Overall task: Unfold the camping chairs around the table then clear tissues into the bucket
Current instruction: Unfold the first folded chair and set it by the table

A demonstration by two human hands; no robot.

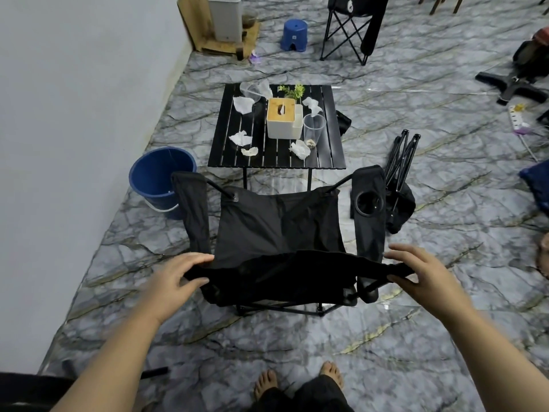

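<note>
One camping chair (279, 221) stands unfolded on the near side of the table (332, 156). The left hand (178, 278) and right hand (421, 272) each pinch a top corner of its backrest between thumb and fingers. A second chair (401, 173) lies folded right of the table. A third chair (353, 25) stands open on the far side. Six crumpled tissues (240, 138) lie on the table, and one blue bucket (154, 179) sits to its left.
</note>
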